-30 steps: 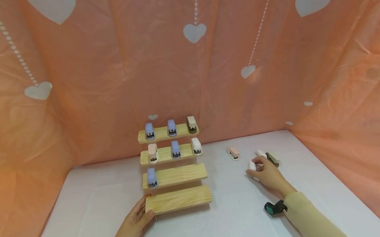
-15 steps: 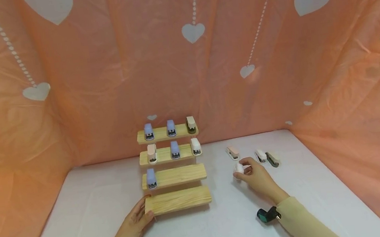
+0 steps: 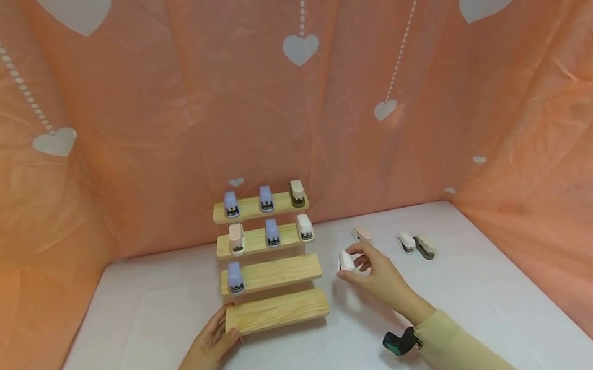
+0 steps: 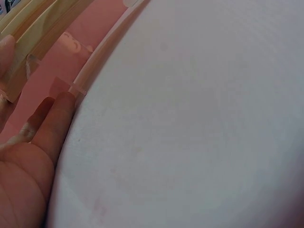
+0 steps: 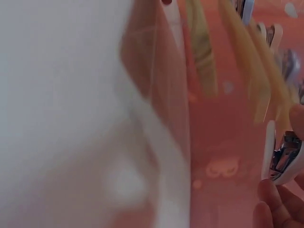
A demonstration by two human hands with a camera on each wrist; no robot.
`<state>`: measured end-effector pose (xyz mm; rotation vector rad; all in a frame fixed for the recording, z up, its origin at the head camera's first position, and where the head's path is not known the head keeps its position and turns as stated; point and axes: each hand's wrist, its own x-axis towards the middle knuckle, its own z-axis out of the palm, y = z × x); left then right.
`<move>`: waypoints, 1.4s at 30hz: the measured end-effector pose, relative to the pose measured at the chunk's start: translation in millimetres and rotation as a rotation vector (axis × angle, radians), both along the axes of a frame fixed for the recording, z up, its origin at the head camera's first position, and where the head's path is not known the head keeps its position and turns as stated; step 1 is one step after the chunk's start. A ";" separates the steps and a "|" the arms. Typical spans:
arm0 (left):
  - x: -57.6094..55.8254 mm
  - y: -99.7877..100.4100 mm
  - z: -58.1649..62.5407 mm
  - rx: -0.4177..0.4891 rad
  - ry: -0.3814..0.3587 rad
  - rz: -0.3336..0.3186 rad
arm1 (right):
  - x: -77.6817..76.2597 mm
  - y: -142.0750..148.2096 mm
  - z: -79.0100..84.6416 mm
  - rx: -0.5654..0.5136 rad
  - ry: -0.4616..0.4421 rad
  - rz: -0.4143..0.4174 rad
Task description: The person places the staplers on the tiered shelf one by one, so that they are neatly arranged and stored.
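Note:
My right hand (image 3: 378, 277) pinches a small white stapler (image 3: 346, 261) between thumb and fingers, just right of the wooden shelf stand (image 3: 276, 312). In the right wrist view the stapler (image 5: 285, 156) shows its metal inside, with fingertips at its lower end. My left hand (image 3: 206, 356) holds the left end of the lowest board, thumb at the front and fingers behind. Clear side supports carry the boards. Lavender staplers (image 3: 235, 277), a pink one (image 3: 236, 238), a white one (image 3: 304, 226) and a beige-and-dark one (image 3: 297, 192) stand on the upper tiers.
Right of the stand, a pink stapler (image 3: 362, 235), a white stapler (image 3: 406, 242) and a grey-beige stapler (image 3: 425, 246) lie on the white tabletop (image 3: 140, 318). An orange curtain (image 3: 257, 102) with hearts surrounds the table at the back and sides.
My right hand has carried the white stapler leftward from beside the loose staplers toward the stand. The left hand has stayed at the lowest board.

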<state>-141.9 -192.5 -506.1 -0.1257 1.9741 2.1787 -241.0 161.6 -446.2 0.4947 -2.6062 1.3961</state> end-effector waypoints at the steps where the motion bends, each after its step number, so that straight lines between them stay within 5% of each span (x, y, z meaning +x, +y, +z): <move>1: -0.1 0.0 0.0 0.003 -0.002 0.000 | 1.5 -3.2 1.5 -0.003 0.001 0.007; 14: 0.6 -1.8 -1.0 0.010 -0.005 -0.007 | 11.0 -41.5 10.6 -0.042 0.082 0.110; 28: 0.2 -0.9 -0.8 0.002 0.009 0.004 | 10.5 -87.2 19.8 -0.038 0.047 0.258; 42: 0.7 -0.3 0.7 0.022 0.010 0.000 | -2.3 -117.7 17.4 0.003 0.059 0.240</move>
